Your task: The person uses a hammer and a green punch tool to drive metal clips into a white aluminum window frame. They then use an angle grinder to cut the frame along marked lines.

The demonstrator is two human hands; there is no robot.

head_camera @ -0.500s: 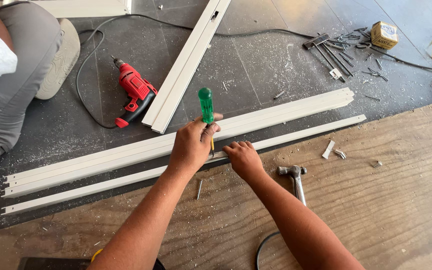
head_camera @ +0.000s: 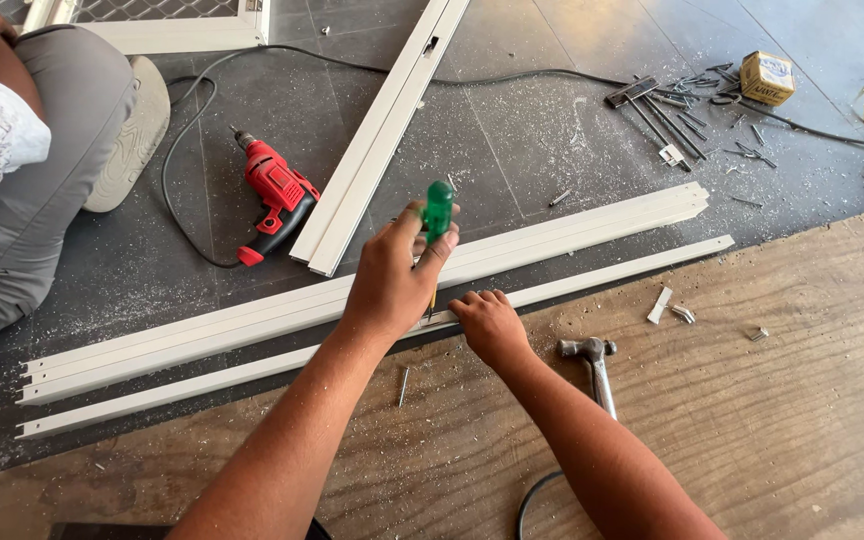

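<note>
Green-handled screwdriver gripped upright in left hand, fingers wrapped tight round lower handle, blade pointing down toward thin white strip. Tip hidden behind hand; contact with strip not discernible.

Right hand just right of left hand, fingers curled narrow, fingertips pressed on same thin white strip at edge of plywood sheet.

Count, taken from thin white strip as landmark, left to right:
- One seated person, far left, well above strip.
- One red power drill with black cord, above strip, left of hands.
- One wider white rail, just above strip and parallel to it.
- One further white rail, slanting up from above hands.
- One loose nail, below strip on plywood.
- One hammer, below strip, right of right hand.
- One yellow box, far upper right, beside scattered dark metal pieces; number not countable.
</note>
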